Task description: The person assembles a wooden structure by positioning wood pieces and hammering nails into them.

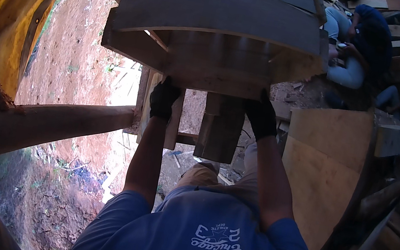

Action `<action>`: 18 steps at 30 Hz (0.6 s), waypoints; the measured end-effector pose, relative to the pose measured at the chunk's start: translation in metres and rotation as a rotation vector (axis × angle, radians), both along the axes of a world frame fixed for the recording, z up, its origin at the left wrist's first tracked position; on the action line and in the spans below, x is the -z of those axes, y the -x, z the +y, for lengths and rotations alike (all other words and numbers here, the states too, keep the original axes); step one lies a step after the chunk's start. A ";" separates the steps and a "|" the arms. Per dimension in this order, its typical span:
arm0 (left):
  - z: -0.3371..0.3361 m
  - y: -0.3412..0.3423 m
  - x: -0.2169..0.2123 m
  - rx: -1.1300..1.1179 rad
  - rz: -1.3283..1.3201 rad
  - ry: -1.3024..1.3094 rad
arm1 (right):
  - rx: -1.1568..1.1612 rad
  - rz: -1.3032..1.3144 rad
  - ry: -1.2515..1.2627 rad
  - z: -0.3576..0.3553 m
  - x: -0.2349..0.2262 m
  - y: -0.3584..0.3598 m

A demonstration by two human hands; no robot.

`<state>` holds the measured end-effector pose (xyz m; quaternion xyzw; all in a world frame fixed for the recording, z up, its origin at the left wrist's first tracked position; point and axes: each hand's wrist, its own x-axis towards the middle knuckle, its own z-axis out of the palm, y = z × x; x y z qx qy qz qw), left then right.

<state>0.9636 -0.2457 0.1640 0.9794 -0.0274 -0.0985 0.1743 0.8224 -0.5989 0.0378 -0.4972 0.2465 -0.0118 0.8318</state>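
Observation:
A large wooden assembly of wide dark planks (pixel 219 16) on thick blocks fills the upper middle of the view. My left hand (pixel 164 98), in a black glove, grips its near edge on the left. My right hand (pixel 261 115), also in a black glove, grips the same edge about a plank's width to the right. Between my hands a short wooden block (pixel 220 131) hangs under the planks. My bare forearms and blue T-shirt (pixel 202 232) fill the lower middle.
A round wooden beam (pixel 50 123) crosses on the left over red earth (pixel 84 51). A pale plywood sheet (pixel 326 168) stands on the right. Another person in blue (pixel 357 51) sits at the upper right among stacked boards. A yellowish curved surface (pixel 11 11) rises far left.

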 end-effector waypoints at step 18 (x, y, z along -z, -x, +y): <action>0.092 0.087 0.004 -0.243 0.376 1.280 | 0.392 0.383 1.593 -0.132 -0.334 0.172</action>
